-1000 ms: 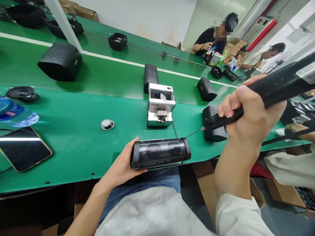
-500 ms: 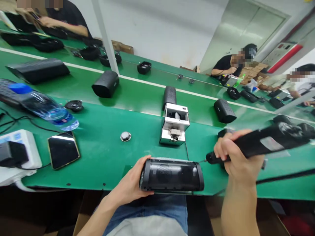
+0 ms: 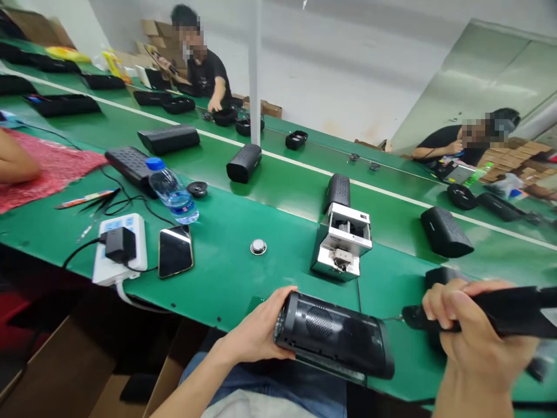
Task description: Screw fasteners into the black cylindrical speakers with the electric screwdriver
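Note:
Near the front edge of the green bench, my left hand [image 3: 265, 328] is closed around the left end of a black speaker housing [image 3: 348, 337]. The housing lies on its long side, tilted slightly down to the right, with a perforated round patch on its shiny face. My right hand [image 3: 467, 325] grips a black electric screwdriver [image 3: 509, 310], held almost level. Its thin bit points left at the housing's right end; whether the tip touches cannot be made out. Just beyond the housing stands a white metal device [image 3: 343, 241] that looks like a screw feeder.
A silver round part [image 3: 258, 247], a phone [image 3: 175, 251], a power strip [image 3: 119, 249] with cables and a water bottle [image 3: 174, 194] lie to the left. Black housings [image 3: 446, 231] stand along the bench. Across it sit co-workers [image 3: 204, 72]; another person's arm [image 3: 17, 159] rests at far left.
The view has swung left, so things appear shifted right and lower. My left hand still holds the speaker housing, now more tilted. The electric screwdriver stays in my right hand beside its right end.

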